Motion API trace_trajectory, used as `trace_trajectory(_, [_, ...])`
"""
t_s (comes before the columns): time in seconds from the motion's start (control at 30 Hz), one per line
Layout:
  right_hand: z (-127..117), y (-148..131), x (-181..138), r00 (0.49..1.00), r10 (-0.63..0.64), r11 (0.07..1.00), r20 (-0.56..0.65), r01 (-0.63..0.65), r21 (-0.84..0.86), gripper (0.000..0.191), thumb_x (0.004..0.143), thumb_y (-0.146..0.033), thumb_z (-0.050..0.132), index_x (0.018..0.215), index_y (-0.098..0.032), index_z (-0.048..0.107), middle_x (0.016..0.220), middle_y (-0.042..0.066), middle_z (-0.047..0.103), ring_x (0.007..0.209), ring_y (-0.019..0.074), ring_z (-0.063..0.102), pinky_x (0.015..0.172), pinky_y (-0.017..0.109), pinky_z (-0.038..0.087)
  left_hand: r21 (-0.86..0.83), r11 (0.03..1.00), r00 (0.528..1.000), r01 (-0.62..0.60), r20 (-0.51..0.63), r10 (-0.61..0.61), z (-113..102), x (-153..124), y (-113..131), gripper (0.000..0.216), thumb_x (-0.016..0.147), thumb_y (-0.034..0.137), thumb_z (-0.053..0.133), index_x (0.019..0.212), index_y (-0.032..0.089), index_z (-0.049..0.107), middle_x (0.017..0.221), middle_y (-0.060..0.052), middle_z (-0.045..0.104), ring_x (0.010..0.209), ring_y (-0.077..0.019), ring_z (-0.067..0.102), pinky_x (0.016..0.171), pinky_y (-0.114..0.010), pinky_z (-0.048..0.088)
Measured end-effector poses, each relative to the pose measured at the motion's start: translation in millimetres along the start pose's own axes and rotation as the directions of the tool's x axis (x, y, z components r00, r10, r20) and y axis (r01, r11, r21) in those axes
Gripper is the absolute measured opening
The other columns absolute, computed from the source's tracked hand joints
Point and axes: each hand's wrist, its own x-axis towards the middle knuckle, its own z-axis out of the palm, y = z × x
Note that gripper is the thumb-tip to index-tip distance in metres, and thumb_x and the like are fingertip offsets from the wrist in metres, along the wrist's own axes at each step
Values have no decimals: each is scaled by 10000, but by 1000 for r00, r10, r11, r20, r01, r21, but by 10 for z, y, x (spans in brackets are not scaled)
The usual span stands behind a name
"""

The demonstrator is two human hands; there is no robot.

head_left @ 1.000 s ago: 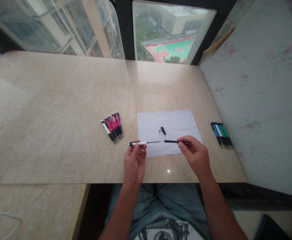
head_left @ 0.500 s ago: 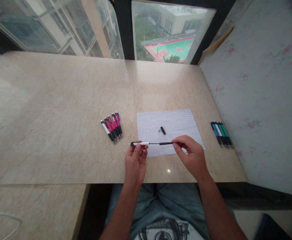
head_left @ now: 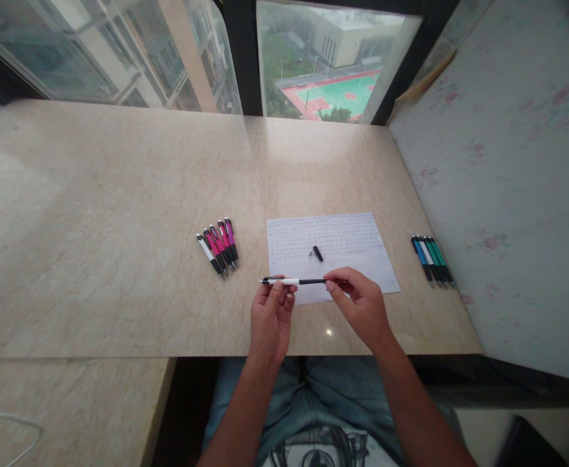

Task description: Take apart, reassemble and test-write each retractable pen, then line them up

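My left hand (head_left: 271, 319) is closed around the white barrel (head_left: 291, 281) of a pen, which lies level above the paper's lower edge. My right hand (head_left: 361, 305) pinches the far end of a slim black pen refill (head_left: 312, 281). The refill's other end meets the barrel's open end, in line with it. Beyond the hands, a short black grip piece (head_left: 318, 253) rests on the written sheet of paper (head_left: 347, 237). Beside it is a tiny metallic part (head_left: 311, 253), too small to make out clearly.
Several pink, purple and white pens (head_left: 218, 248) lie fanned out left of the paper. Several blue, white and green pens (head_left: 433, 261) lie by the wall (head_left: 503, 188) at right. The stone-patterned tabletop (head_left: 119, 227) runs back to the windows. A white cable (head_left: 21, 420) lies at lower left.
My hands have come closer together, the right moving left and the left slightly right. The thin section that showed between barrel and black part is now out of sight inside the barrel.
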Motion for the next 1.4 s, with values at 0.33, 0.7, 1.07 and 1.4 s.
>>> trace_trajectory(0.33, [35,-5,-11,999,-34,999,32,33,22,88,852,-183,628,921,-215,672,860,37,689,768,164,656,706,293,564,10,1000,999,8,31,-9,10,-11,-36,218,718,224,805,889,148,694,814,-18,698,709,-78,668,654,-148,529])
trace_trajectory(0.7, [-12,-17,8,998,-16,996,56,20,-82,114,881,-291,638,825,-198,674,746,17,683,665,149,622,631,267,500,64,998,998,11,58,-14,4,-37,-10,234,723,257,810,894,146,694,826,-19,701,732,-87,674,672,-161,524])
trace_trajectory(1.07, [-65,-29,35,990,-22,997,140,31,-65,174,895,-350,600,976,-201,643,886,50,701,740,168,644,623,267,495,108,994,999,-7,51,2,-8,-40,-14,251,720,282,815,903,154,700,819,-12,692,732,-83,666,677,-160,522])
trace_trajectory(1.4, [-89,-25,34,984,-17,991,179,41,-129,180,921,-361,561,922,-200,641,816,40,693,673,157,624,596,266,482,120,993,999,-9,39,5,-1,-39,-10,264,706,287,826,892,151,697,822,-11,694,725,-83,668,676,-164,519])
